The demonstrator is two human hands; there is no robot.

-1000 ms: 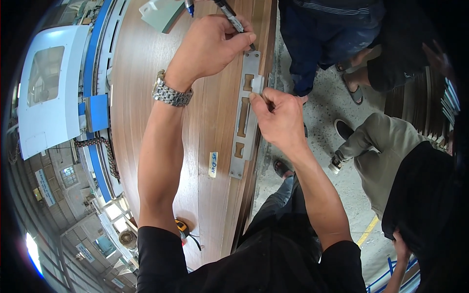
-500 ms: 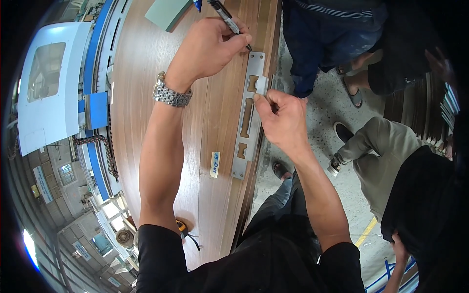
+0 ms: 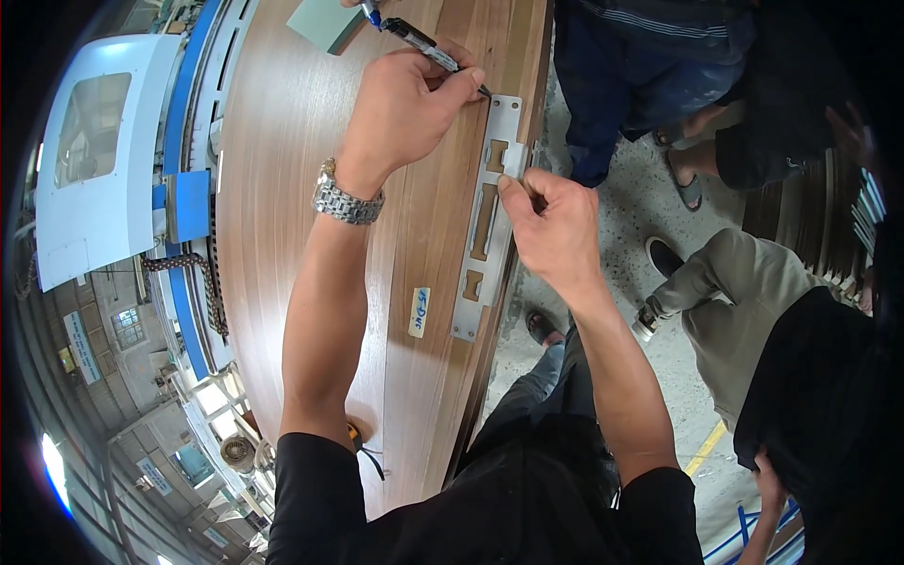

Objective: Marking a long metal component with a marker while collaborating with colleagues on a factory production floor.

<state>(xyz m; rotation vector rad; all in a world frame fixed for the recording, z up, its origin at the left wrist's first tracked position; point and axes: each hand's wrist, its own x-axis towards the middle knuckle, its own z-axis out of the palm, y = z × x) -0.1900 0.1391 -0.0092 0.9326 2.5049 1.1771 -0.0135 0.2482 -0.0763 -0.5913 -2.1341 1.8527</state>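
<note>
My left hand (image 3: 400,108) grips a black marker pen (image 3: 431,54), its tip touching the top left corner of a long silver metal template plate (image 3: 487,226) with rectangular cutouts. The plate lies along the right edge of a brown wooden door panel (image 3: 311,188). My right hand (image 3: 556,226) presses on the plate's right side near the upper cutouts, fingers pinched against the panel's edge. A silver wristwatch (image 3: 347,198) sits on my left wrist.
A small white sticker (image 3: 419,312) lies on the panel left of the plate. A green pad (image 3: 325,21) rests at the panel's far end. A white and blue machine (image 3: 104,160) runs along the left. Other people's legs (image 3: 640,104) and feet stand on the concrete floor at right.
My right hand has shifted from the plate's upper end down onto its right side. My left hand brought the marker tip to the plate's top corner.
</note>
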